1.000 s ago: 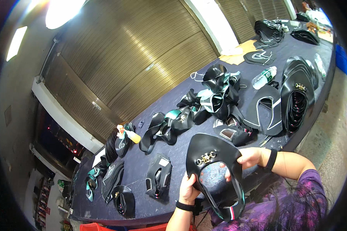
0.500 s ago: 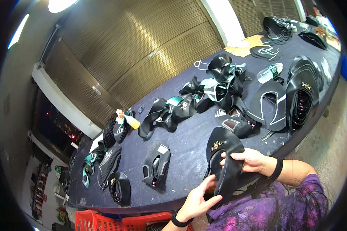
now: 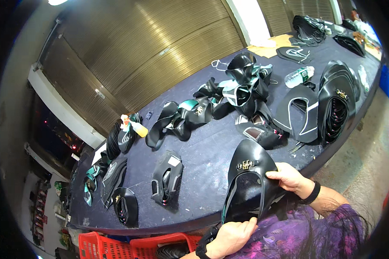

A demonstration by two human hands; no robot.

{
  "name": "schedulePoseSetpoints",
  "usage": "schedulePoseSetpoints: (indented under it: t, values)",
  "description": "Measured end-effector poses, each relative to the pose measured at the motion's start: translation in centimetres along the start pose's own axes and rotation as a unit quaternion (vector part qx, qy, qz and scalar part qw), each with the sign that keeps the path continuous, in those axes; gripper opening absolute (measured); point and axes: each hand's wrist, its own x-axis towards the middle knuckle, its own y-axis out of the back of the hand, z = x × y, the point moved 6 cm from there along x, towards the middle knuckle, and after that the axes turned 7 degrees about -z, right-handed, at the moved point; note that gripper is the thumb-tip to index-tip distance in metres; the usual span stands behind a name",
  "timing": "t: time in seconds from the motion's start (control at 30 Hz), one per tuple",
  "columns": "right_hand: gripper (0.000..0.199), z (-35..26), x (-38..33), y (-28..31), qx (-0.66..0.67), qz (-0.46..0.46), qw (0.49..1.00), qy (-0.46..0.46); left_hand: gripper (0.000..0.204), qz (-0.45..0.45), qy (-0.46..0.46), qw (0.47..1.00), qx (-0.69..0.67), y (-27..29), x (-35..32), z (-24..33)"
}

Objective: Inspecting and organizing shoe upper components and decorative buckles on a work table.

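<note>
Glossy black curved shoe upper [image 3: 248, 181], gold buckle, gripped by both hands, dark table [image 3: 203, 151]

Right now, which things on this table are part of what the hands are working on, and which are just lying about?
In hand:
- black shoe upper with gold buckle
- left hand at its lower edge
- right hand on its right side

Lying about:
- water bottle
- yellow squeeze bottle
- stacked black uppers
- red crate under the table
</note>
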Motion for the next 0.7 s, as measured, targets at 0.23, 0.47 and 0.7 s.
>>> schedulePoseSetpoints:
  t: [0.23,0.47,0.7]
  values:
    - [0.027,0.4,0.2,0.7,0.145,-0.041,0.988,0.02,0.038,0.112,-0.117,0.954,-0.251,4.7,1.4,-2.3]
    - [0.027,0.9,0.2,-1.9,0.121,-0.174,0.977,-0.027,0.053,0.111,0.066,0.566,-0.814,-2.1,2.5,-12.2]
    - [0.032,0.5,1.8,-2.9,0.137,-0.123,0.982,-0.033,0.061,0.076,-0.024,0.526,-0.847,-2.7,3.1,-12.0]
